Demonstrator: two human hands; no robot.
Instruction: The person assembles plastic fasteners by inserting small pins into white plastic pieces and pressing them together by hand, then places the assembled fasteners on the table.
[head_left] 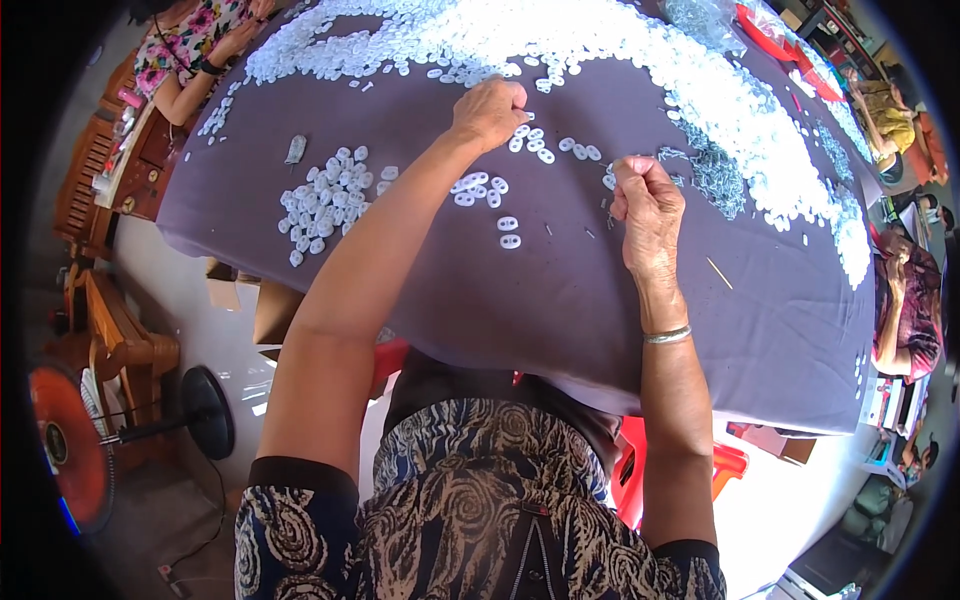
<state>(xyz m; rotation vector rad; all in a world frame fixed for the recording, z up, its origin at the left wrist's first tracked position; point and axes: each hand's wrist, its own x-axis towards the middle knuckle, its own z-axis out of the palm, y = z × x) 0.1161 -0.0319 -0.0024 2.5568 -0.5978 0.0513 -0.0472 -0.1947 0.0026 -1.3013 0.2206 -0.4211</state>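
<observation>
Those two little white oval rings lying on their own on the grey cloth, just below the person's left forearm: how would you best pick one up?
Take the lower white oval ring from straight above, pinching across its narrow width with fingertips on the two long edges. It lies flat on the grey cloth, so a sideways approach would likely only push it along. It sits apart from its neighbour, which leaves room for fingers.
</observation>
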